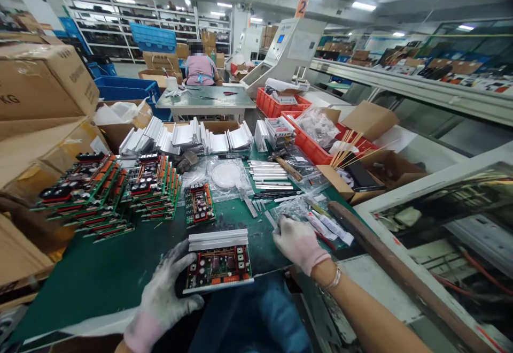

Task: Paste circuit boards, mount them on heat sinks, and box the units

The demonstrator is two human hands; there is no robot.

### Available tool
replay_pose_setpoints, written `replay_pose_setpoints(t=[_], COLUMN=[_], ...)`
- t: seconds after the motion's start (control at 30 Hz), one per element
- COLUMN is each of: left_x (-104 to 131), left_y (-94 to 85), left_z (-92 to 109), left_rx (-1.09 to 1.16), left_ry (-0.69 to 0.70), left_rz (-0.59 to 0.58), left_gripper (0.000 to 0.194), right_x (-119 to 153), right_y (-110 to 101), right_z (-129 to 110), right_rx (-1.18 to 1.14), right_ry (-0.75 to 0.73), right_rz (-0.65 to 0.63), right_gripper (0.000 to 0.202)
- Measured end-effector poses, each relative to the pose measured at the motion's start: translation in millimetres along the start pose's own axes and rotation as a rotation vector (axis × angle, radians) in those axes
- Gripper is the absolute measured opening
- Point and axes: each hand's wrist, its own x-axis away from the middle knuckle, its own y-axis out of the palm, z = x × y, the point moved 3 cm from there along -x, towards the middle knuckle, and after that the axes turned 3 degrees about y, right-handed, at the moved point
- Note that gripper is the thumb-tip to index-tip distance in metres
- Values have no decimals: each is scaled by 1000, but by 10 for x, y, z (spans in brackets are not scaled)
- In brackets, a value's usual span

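My left hand (170,286), in a white glove with dark-stained fingers, grips the left end of a circuit board (218,265) seated in a silver aluminium heatsink (218,239). The assembly is tilted toward me at the table's front edge. To its right, my right hand (296,239), also gloved, is closed beside a clear plastic bag (294,209). A short metal strip (270,219) lies by its fingertips; what the fingers hold is hidden. A loose circuit board (200,204) lies just beyond the heatsink.
Stacked circuit boards (154,187) stand on the left, with white heatsinks (186,135) behind. Metal bars (270,171), a hammer (286,165) and red crates (306,142) are at right. A wooden bar (360,232) runs along the right side. A person (200,68) sits farther back.
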Motion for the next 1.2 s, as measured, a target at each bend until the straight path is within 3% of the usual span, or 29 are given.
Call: replay_pose_setpoints(t=[0.2,0.37,0.53,0.8,1.2], left_x=[88,86,70,119,77], left_y=[77,56,27,79,33], left_z=[-92,-128,-149,-130,-115], left_rx=[-132,-100,-33,1,-18], left_ry=[5,-33,-116,-186,-148], left_rz=[-4,-57,-120,-98,-120], left_gripper=[66,62,62,60,61], right_x=[234,202,136,110,90], right_y=[117,324,381,358,382], right_z=[72,208,263,203,178], right_rx=[-260,-562,-594,-573,-576], right_ry=[-258,-512,-539,-582,-601], right_rz=[43,138,101,68,64], right_gripper=[26,30,24,24,23])
